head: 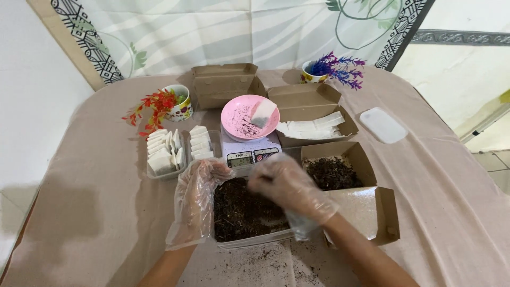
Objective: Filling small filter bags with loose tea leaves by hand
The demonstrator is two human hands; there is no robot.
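Here, loose tea (241, 212) lies under gloved fingers (260, 180).

A table (451, 212) under a beige cloth carries, near its front edge, a tray of dark tea (241, 215) with loose crumbs (265, 263) spilled before it, and to the right an open brown box of tea (334, 172). Mid-table stands a scale (249, 151) bearing a pink bowl, with two clear tubs of white bags (164, 151) to its left and a box of empty bags (313, 125) to its right. Toward the far edge sit another brown box (223, 82), two cups of fake flowers (178, 103), and a white lid (382, 125) toward the right edge.
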